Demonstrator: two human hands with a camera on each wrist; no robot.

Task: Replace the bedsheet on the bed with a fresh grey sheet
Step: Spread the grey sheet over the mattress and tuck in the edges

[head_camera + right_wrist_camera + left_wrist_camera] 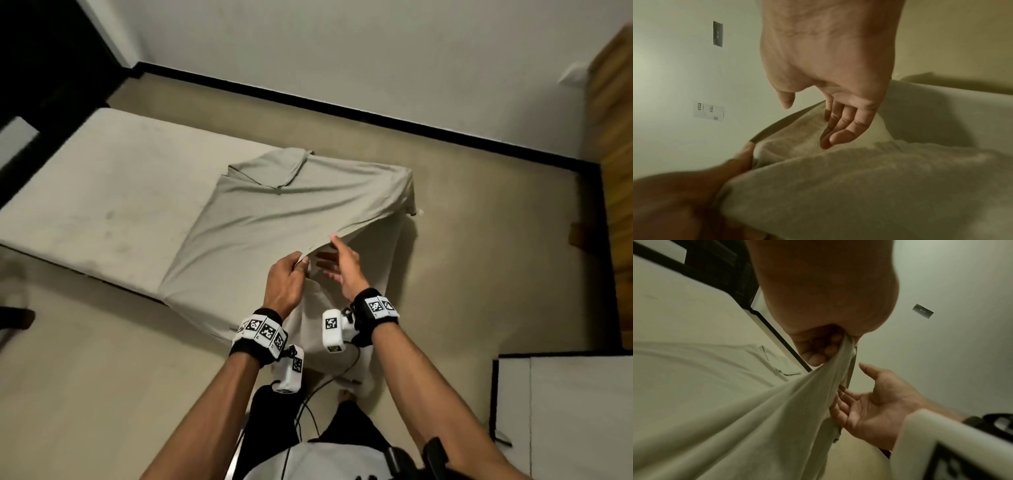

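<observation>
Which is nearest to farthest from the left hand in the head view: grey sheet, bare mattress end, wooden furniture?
From the left hand:
1. Grey sheet, pinched in its fingers.
2. Bare mattress end, to the left.
3. Wooden furniture, far right by the wall.

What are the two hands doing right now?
Left hand: grips the grey sheet's edge.
Right hand: open, holding nothing, fingers by the sheet.

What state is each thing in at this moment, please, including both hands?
sheet: part-spread over the near end of the mattress, one edge lifted.
mattress: mostly bare, lying on the floor.
left hand: grips the lifted sheet edge.
right hand: fingers straight, beside the sheet edge, holding nothing.
</observation>
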